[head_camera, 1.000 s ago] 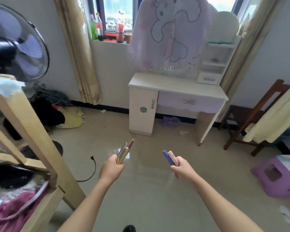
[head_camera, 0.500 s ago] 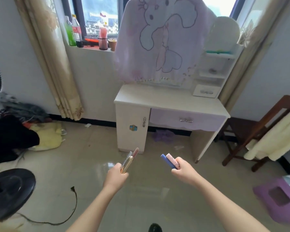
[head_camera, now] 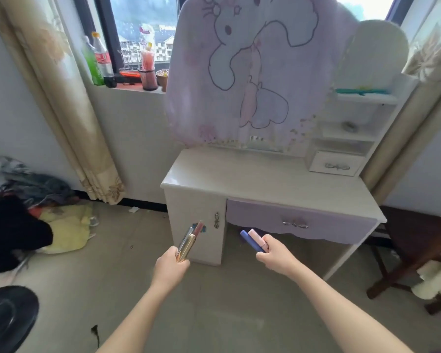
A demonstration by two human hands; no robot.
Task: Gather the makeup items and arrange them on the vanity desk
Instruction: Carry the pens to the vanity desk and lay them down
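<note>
My left hand (head_camera: 169,267) is closed around a bunch of slim makeup sticks (head_camera: 190,239), gold, silver and reddish pink, pointing up and forward. My right hand (head_camera: 275,253) grips a blue tube and a pink tube (head_camera: 253,240), angled up to the left. Both hands are held out in front of the white vanity desk (head_camera: 270,179), below its top edge and near the cabinet door. The desk top is bare. A pink cloth with a rabbit drawing (head_camera: 252,67) covers the mirror behind it.
A small shelf unit with a drawer (head_camera: 337,163) stands at the desk's right rear. A dark wooden chair (head_camera: 418,253) sits to the right. Clothes (head_camera: 31,215) pile on the floor at left, a black fan base (head_camera: 9,319) at lower left. Bottles line the windowsill (head_camera: 99,62).
The view has moved closer to the vanity desk, which now looms larger ahead. The wooden rack and fan head have dropped out at left. Both hands keep their grips on the makeup.
</note>
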